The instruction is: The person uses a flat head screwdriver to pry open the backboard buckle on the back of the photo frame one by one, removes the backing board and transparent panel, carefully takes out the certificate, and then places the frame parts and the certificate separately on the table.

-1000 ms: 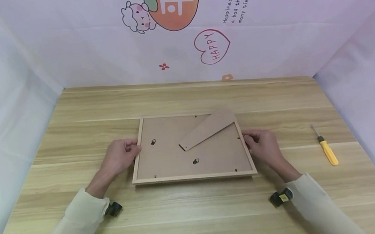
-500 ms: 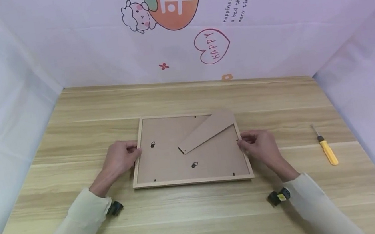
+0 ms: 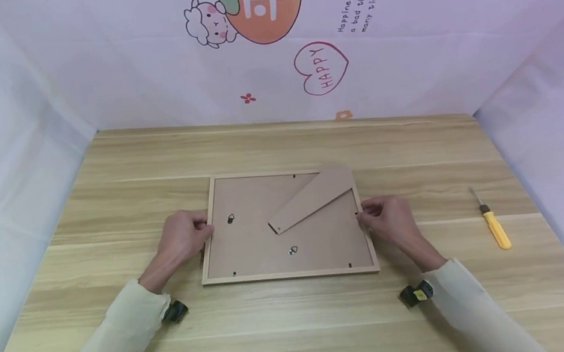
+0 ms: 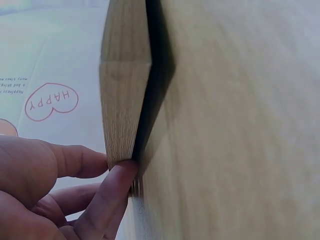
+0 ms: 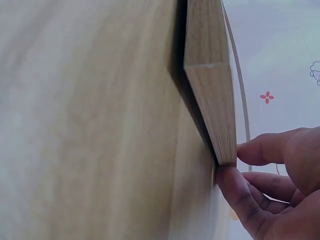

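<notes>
A picture frame (image 3: pixel 291 277) lies back side up, low over the table, with a pale wooden rim and a brown backing board (image 3: pixel 247 196). On that board are two small metal hanging rings, one of them the near ring (image 3: pixel 293 250), and a slanting stand leg (image 3: pixel 313 199). My left hand (image 3: pixel 180 237) pinches the frame's left edge between thumb and fingers. The right edge is pinched by my right hand (image 3: pixel 392 217), its thumb on the rim. Both wrist views show fingertips under the wooden side (image 4: pixel 122 100), with a dark gap between frame and table.
A screwdriver (image 3: pixel 494 227) with a yellow handle lies on the wood-grain table (image 3: pixel 306 336) at the right. White cloth (image 3: pixel 145 68) with printed drawings hangs behind the table, and more cloth closes off both sides.
The frame's right side has come down and shifted slightly left and nearer, so the frame looks more level. My right thumb has moved up onto the rim. The left hand has barely moved.
</notes>
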Available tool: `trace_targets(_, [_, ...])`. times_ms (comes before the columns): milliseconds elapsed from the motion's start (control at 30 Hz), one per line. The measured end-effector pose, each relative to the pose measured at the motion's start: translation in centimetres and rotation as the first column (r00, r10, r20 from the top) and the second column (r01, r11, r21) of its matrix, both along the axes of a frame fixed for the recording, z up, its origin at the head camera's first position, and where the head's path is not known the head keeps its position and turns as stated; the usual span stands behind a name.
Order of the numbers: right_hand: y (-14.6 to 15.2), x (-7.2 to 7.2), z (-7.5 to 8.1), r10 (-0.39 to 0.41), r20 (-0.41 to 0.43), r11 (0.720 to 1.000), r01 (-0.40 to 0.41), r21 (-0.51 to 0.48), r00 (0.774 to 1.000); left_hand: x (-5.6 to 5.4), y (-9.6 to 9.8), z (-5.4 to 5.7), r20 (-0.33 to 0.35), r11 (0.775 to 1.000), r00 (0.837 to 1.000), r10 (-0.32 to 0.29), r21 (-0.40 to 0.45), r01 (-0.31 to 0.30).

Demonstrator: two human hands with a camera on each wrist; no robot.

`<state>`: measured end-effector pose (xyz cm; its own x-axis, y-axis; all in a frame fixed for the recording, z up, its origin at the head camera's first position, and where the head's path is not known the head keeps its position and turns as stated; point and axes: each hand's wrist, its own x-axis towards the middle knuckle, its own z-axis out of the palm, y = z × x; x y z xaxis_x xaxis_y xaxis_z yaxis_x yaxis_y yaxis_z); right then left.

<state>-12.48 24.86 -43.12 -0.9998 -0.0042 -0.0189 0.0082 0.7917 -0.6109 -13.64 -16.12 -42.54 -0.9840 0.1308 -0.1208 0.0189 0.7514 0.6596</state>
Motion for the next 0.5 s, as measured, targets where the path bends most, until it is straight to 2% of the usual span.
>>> trace_targets(200, [-0.07, -0.02, -0.14, -0.002, -0.008, 1.0, 0.002, 0.008, 1.0, -0.06, 0.04, -0.13, -0.029, 1.0, 1.0, -0.01, -0.006, 0.01])
trace_targets(500, [0.1, 0.22, -0.45, -0.023, 0.005, 1.0, 0.023, -0.01, 1.0, -0.24, 0.03, -0.15, 0.003, 1.0, 1.0, 0.0, 0.001, 0.0])
